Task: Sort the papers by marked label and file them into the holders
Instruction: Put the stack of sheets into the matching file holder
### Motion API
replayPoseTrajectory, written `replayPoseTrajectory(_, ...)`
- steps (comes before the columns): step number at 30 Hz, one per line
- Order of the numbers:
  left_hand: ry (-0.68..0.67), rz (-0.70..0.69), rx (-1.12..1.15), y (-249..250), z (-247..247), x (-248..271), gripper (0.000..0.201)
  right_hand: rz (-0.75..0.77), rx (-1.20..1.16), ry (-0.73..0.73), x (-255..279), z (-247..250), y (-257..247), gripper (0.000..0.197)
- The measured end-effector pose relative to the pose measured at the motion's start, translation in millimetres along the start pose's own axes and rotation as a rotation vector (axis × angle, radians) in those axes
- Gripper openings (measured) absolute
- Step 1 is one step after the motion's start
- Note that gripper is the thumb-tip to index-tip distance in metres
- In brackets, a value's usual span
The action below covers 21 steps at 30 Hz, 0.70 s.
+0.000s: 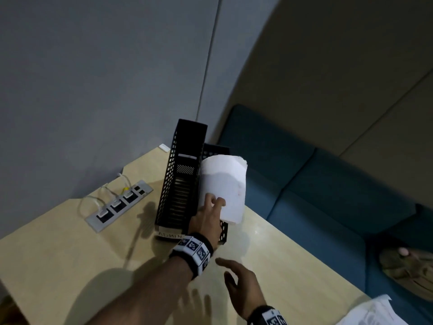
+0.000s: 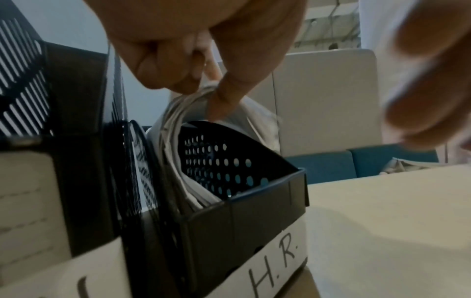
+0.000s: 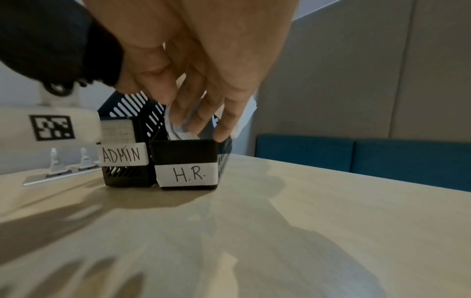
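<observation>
Two black perforated file holders stand side by side at the table's far corner. The left holder (image 1: 185,146) (image 3: 122,173) is labelled ADMIN, the right holder (image 1: 216,148) (image 2: 229,167) (image 3: 183,153) H.R. A stack of white papers (image 1: 225,181) (image 2: 175,121) stands in the H.R. holder, its top curling over to the right. My left hand (image 1: 214,200) (image 2: 198,86) pinches the near edge of these papers above the holder. My right hand (image 1: 236,275) (image 3: 198,113) hovers over the table just in front of the holders, fingers loose, holding nothing.
A power strip (image 1: 119,205) with plugged white cables is set into the wooden table (image 1: 70,254) left of the holders. More white papers (image 1: 372,313) lie at the bottom right. A blue sofa (image 1: 316,184) runs along the table's right edge, with a khaki bag (image 1: 407,270) on it.
</observation>
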<state>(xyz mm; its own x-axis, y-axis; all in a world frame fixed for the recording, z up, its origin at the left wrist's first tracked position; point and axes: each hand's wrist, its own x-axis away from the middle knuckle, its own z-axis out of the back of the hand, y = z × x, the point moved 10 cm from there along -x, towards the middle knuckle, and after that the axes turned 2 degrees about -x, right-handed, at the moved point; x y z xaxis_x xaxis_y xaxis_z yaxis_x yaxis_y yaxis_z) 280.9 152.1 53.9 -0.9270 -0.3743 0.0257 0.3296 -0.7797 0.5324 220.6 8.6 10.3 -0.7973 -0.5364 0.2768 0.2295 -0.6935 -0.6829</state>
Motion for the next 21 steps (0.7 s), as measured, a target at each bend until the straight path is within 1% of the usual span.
replayPoseTrajectory(1,-0.018,-0.008,-0.012,0.8,-1.9,-0.3,0.052,-0.046,-0.047,0.017,15.3,4.5,7.9,0.05)
replayPoseTrajectory(4,-0.07,-0.02,-0.067,2.4,-8.8,2.8,0.049,-0.173,-0.21,0.117,67.9,20.4,36.1,0.058)
replayPoseTrajectory(5,-0.084,-0.022,-0.073,2.3,-11.3,4.7,0.049,-0.226,-0.291,0.188,88.9,29.1,46.2,0.052)
replayPoseTrajectory(6,-0.089,-0.023,-0.068,2.4,-12.7,7.4,0.05,-0.273,-0.38,0.274,111.8,38.9,60.1,0.043)
replayPoseTrajectory(7,-0.081,-0.032,-0.062,3.1,-13.7,10.0,0.053,-0.323,-0.422,0.352,136.5,47.8,76.2,0.035)
replayPoseTrajectory(8,-0.058,-0.056,-0.057,6.1,-14.6,13.7,0.056,-0.358,-0.419,0.401,161.1,55.6,94.1,0.036)
replayPoseTrajectory(9,-0.029,-0.094,-0.047,11.8,-15.9,19.1,0.057,-0.411,-0.407,0.474,189.0,63.2,118.6,0.043)
replayPoseTrajectory(11,0.02,-0.201,-0.002,31.8,-22.0,38.6,0.05,-0.556,-0.323,0.67,258.1,83.7,182.1,0.051)
replayPoseTrajectory(12,0.032,-0.254,0.021,43.4,-27.3,51.3,0.048,-0.626,-0.268,0.738,295.1,92.0,213.8,0.05)
replayPoseTrajectory(14,-0.003,-0.337,0.059,67.1,-47.2,83.5,0.044,-0.845,-0.164,0.829,372.3,103.8,274.8,0.039)
replayPoseTrajectory(15,-0.048,-0.376,0.075,78.7,-59.6,101.7,0.042,-1.003,-0.124,0.836,411.8,102.2,304.0,0.037)
replayPoseTrajectory(16,-0.104,-0.415,0.08,90.1,-72.9,120.4,0.039,-1.159,-0.097,0.813,447.2,96.5,329.7,0.039)
replayPoseTrajectory(17,-0.166,-0.446,0.075,100.4,-88.5,139.9,0.035,-1.307,-0.08,0.757,478.3,84.2,352.0,0.043)
replayPoseTrajectory(18,-0.228,-0.468,0.074,108.9,-104.5,159.4,0.032,-1.413,-0.069,0.681,501.3,71.0,368.7,0.047)
replayPoseTrajectory(19,-0.289,-0.483,0.079,117.2,-121.1,178.3,0.029,-1.453,-0.058,0.602,514.2,56.4,381.7,0.051)
replayPoseTrajectory(20,-0.349,-0.497,0.088,126.0,-137.4,197.6,0.026,-1.434,-0.061,0.525,517.2,40.6,389.3,0.054)
replayPoseTrajectory(21,-0.407,-0.51,0.1,135.4,-153.2,216.9,0.024,-1.375,-0.059,0.457,513.1,25.3,392.7,0.057)
